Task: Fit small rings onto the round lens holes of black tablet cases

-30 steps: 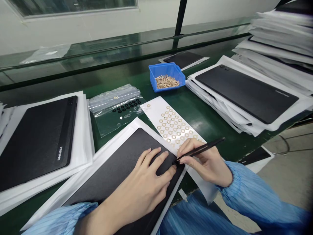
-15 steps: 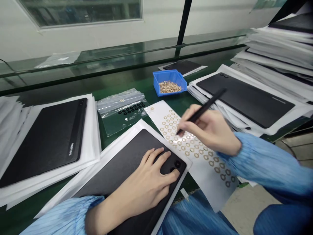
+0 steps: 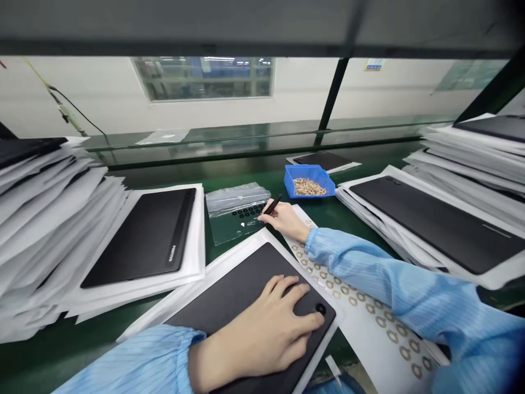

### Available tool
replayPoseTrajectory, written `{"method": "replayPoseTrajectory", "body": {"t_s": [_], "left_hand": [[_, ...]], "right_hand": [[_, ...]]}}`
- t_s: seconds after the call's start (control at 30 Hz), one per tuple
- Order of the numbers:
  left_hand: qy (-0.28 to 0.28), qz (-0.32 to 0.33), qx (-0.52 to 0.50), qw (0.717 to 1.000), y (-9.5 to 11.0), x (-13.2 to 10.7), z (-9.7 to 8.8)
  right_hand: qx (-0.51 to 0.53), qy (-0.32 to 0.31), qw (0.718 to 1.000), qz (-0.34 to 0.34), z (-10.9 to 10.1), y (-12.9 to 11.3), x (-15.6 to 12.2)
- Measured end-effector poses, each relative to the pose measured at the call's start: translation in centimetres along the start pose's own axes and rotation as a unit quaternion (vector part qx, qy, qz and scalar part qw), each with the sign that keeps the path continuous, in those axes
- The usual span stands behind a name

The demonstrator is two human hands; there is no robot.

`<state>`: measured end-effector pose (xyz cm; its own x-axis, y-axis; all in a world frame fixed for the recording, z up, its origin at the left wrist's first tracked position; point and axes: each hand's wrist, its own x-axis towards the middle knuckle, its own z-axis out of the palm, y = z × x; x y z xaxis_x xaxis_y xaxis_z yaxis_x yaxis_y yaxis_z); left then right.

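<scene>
Green bench [image 3: 61,342] runs under a window [image 3: 203,78], w/ tall stacks of black tablets [image 3: 49,219] in white sleeves on both sides. Left hand [image 3: 266,334] lies spread, fingers pressed flat on a black tablet [image 3: 233,306] near its top corner, right by a round black ring [image 3: 320,308] on the tablet; tablet sits on a white sleeve [image 3: 205,280] nearest the person. Right hand [image 3: 285,219] pinches thin black tweezers [image 3: 273,204], tips low by a clear plastic bag [image 3: 223,232] of black rings [image 3: 248,212]; can't tell if tips hold anything. Sheet of tan rings [image 3: 369,323] lies partly under the blue right sleeve [image 3: 369,273], w/ a blue bin [image 3: 307,178] of loose tan rings beyond. Tablet looks thin, stiff, fairly light, w/ a smooth, maybe slippery face; best taken by its long edges, away from the ring corner.
</scene>
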<state>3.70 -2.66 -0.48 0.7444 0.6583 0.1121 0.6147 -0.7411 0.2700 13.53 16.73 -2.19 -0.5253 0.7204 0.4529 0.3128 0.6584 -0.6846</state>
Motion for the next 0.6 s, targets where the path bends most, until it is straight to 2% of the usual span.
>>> {"method": "replayPoseTrajectory", "body": {"t_s": [0.17, 0.3, 0.37, 0.47, 0.6], "left_hand": [[0.016, -0.009, -0.023, 1.000, 0.2, 0.0, -0.2], [0.028, -0.038, -0.064, 0.997, 0.0, -0.1, -0.8], [0.039, -0.057, -0.074, 0.995, -0.3, -0.1, -0.8], [0.066, -0.073, -0.061, 0.993, -1.2, 0.2, -0.1], [0.074, -0.079, -0.011, 0.994, -2.5, 0.7, 1.2]], "right_hand": [[-0.023, 0.026, 0.999, -0.009, -1.1, -0.8, 0.2], [-0.053, 0.081, 0.995, -0.004, -4.2, -1.7, 1.8], [-0.079, 0.134, 0.988, -0.001, -7.2, -2.0, 3.3], [-0.117, 0.244, 0.962, 0.022, -13.6, -1.9, 6.0], [-0.152, 0.360, 0.912, 0.127, -22.5, 0.9, 8.3]]}}
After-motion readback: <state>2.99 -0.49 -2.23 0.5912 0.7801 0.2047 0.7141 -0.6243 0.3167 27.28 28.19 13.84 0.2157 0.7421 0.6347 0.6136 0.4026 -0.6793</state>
